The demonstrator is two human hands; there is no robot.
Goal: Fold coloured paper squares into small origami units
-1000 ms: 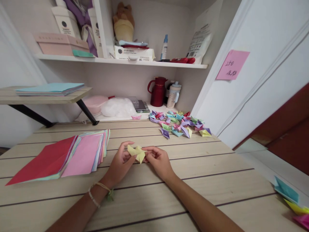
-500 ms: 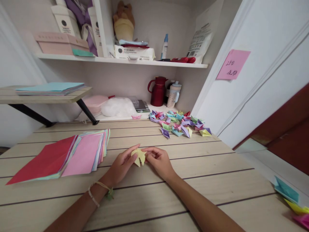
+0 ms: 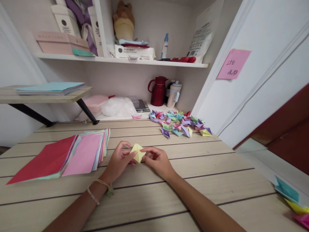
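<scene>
A small folded piece of yellow paper (image 3: pixel 137 152), now a diamond with a crease down its middle, is held just above the table between both hands. My left hand (image 3: pixel 121 158) pinches its left side, thumb in front and index finger raised and curved behind. The right corner is gripped between the thumb and index finger of my right hand (image 3: pixel 156 160). Beyond the hands, a cluster of small folded paper boats (image 3: pixel 177 126) in several colours lies at the back right of the table. One pink paper boat (image 3: pixel 136 117) sits apart to their left.
Stacks of coloured paper, red (image 3: pixel 48 158) and pink (image 3: pixel 82 153), lie on the slatted table (image 3: pixel 193 199) at the left. A small raised stand (image 3: pixel 79 93) holds blue sheets (image 3: pixel 50 87). A red jug (image 3: pixel 158 91) and a cup (image 3: pixel 174 95) stand behind the boats.
The yellow paper has gone from a shape with two points hanging down to a flattened diamond. My left index finger has lifted from its top edge; the right hand has barely moved.
</scene>
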